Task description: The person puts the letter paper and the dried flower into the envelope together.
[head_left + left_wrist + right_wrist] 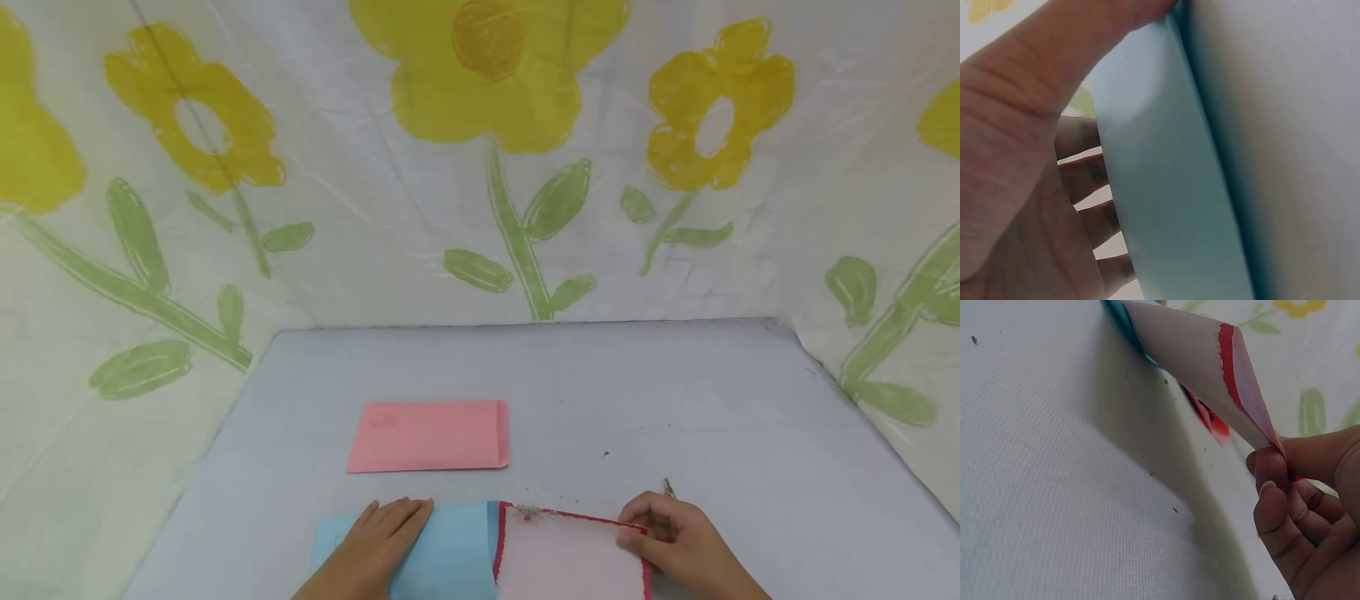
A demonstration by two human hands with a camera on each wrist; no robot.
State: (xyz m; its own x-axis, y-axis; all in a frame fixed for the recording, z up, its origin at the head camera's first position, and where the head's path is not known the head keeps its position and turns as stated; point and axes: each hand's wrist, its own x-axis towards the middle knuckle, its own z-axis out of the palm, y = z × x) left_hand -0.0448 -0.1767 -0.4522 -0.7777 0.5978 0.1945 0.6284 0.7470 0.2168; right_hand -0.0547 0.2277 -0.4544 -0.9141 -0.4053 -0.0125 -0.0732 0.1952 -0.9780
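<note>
A light blue envelope (450, 542) is at the near edge of the table, its open end facing right. My left hand (382, 542) holds it, fingers laid over its face in the head view. In the left wrist view the thumb (1041, 62) reaches along the envelope's near side, with the other fingers behind it. A pale pink card (573, 554) with a red scalloped border sticks out of the opening; its left part is hidden inside. My right hand (678, 537) pinches the card's upper right corner between thumb and fingers. The card bends upward in the right wrist view (1179, 347).
Farther back on the white table (675, 400) a pink envelope (427, 437) lies flat. Small dark specks (606, 454) dot the surface. A curtain (360, 208) painted with yellow flowers encloses the back and sides. A small greenish thing (669, 487) shows behind my right hand.
</note>
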